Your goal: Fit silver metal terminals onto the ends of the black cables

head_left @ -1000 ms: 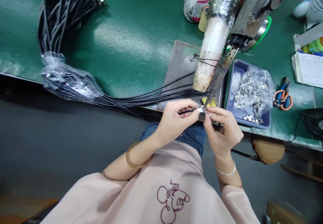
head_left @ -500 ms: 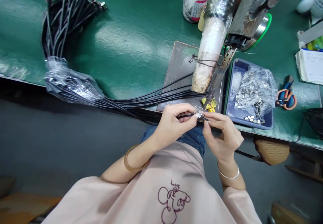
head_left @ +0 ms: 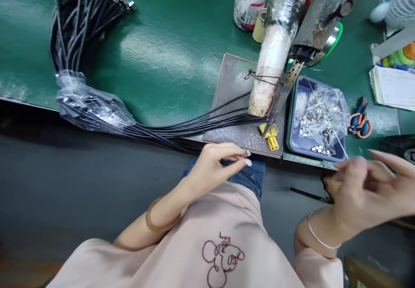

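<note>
My left hand (head_left: pixel 220 164) is closed in front of the table edge, thumb and index finger nearly meeting at the tips. A short dark stretch of black cable (head_left: pixel 227 162) shows between these fingers; its end is hidden. The other black cables (head_left: pixel 168 131) run from the left across to the grey board. Off to the right, my right hand (head_left: pixel 366 188) is raised and blurred by motion, with thumb and index finger together. A thin, straight pale strand (head_left: pixel 327 117) reaches from this pinch up across the blue tray (head_left: pixel 347 152).
A soldering iron (head_left: pixel 282 95) slants down beside a white-wrapped tube (head_left: pixel 266 72), over the grey board (head_left: pixel 233 74). Its tip stands near a yellow clip (head_left: pixel 272 142). Small metal parts (head_left: pixel 324 149) lie in the tray, with cutters (head_left: pixel 360 121) to its right. A plastic-wrapped bundle (head_left: pixel 94 106) lies left.
My right hand has left my left hand and swung to the right, past the tray; the pale strand now shows from its fingers. My left hand has moved slightly down and left.
</note>
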Action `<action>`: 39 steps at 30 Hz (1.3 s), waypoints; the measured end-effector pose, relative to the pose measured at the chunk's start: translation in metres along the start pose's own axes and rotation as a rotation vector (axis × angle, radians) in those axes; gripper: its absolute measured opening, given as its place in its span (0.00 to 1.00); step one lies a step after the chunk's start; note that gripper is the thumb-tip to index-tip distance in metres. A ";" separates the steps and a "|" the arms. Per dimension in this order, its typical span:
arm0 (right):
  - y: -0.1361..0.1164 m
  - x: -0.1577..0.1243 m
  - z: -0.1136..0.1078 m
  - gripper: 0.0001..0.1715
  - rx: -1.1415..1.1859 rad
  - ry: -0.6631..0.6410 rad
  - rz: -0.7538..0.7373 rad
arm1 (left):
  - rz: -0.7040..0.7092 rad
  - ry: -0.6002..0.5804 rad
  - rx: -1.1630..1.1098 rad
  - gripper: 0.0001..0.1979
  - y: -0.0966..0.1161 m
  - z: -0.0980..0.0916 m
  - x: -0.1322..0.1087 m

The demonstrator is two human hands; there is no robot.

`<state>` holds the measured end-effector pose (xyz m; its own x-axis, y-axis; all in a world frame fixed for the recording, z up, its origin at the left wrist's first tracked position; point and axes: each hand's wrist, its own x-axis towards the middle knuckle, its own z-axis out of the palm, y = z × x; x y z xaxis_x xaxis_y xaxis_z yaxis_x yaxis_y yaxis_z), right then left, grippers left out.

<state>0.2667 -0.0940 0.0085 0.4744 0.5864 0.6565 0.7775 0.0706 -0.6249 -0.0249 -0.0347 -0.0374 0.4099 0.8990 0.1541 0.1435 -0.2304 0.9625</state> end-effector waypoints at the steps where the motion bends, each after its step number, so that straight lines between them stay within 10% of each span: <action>1: 0.010 0.010 -0.001 0.15 -0.107 -0.101 -0.035 | 0.047 0.111 0.044 0.04 -0.001 -0.003 0.002; 4: 0.046 0.044 -0.003 0.11 -0.355 -0.514 -0.053 | 0.222 0.337 0.368 0.05 -0.007 -0.015 0.018; 10: 0.085 0.097 0.009 0.13 -0.270 -1.075 0.243 | 0.276 0.232 0.720 0.10 -0.025 -0.025 0.052; 19: 0.069 0.083 0.021 0.12 -0.242 -1.056 0.024 | 0.378 0.176 0.454 0.10 -0.009 -0.028 0.032; 24: 0.056 0.072 0.032 0.19 -0.214 -1.069 -0.048 | 0.280 -0.559 0.297 0.08 0.017 -0.037 0.019; 29: 0.049 0.064 0.036 0.17 -0.330 -1.016 -0.143 | 0.175 -1.259 -0.409 0.07 0.025 -0.024 0.020; 31: 0.048 0.063 0.036 0.14 -0.352 -1.022 -0.147 | -0.017 -1.096 -0.626 0.06 0.020 -0.015 0.019; 36: 0.049 0.064 0.038 0.13 -0.235 -1.079 -0.018 | -0.443 -0.070 -0.894 0.10 0.001 -0.004 0.013; 39: 0.049 0.065 0.039 0.13 -0.183 -1.071 -0.040 | -0.472 0.139 -0.976 0.11 -0.002 -0.008 0.012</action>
<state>0.3192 -0.0211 0.0040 -0.0904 0.9919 -0.0897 0.8762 0.0364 -0.4806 -0.0273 -0.0208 -0.0356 0.3873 0.8675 -0.3122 -0.5415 0.4881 0.6844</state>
